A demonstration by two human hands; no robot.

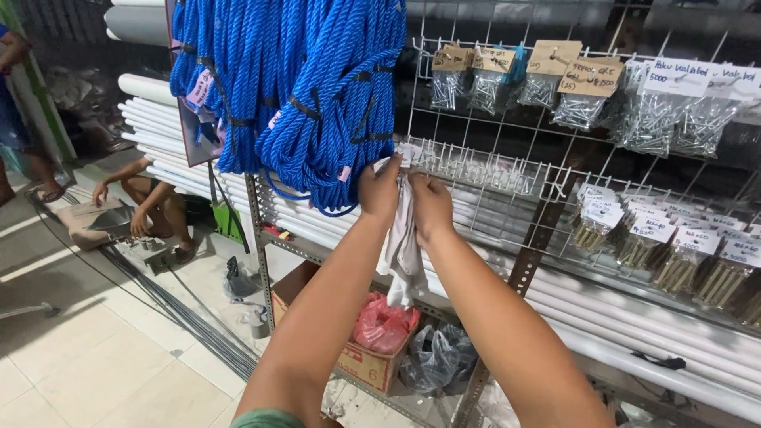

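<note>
A soft, matt white cloth (402, 246) is being pinched between the left hand (379, 190) and the right hand (430, 204), its folds looking limp and thin. Beside it, twisted blue rope (317, 87) is being shown with a slight synthetic sheen, bound by dull black ties. The wire rack (491, 170) is being seen as white-coated metal — smooth and faintly glossy. Clear plastic bags of shiny metal screws (658, 123) are being topped by matt cardboard tags. Smooth white plastic pipes (618, 317) are being lit glossy, and the floor tiles (103, 357) are being seen as pale and polished — the cardboard box (372, 366) as rough and brown.
</note>
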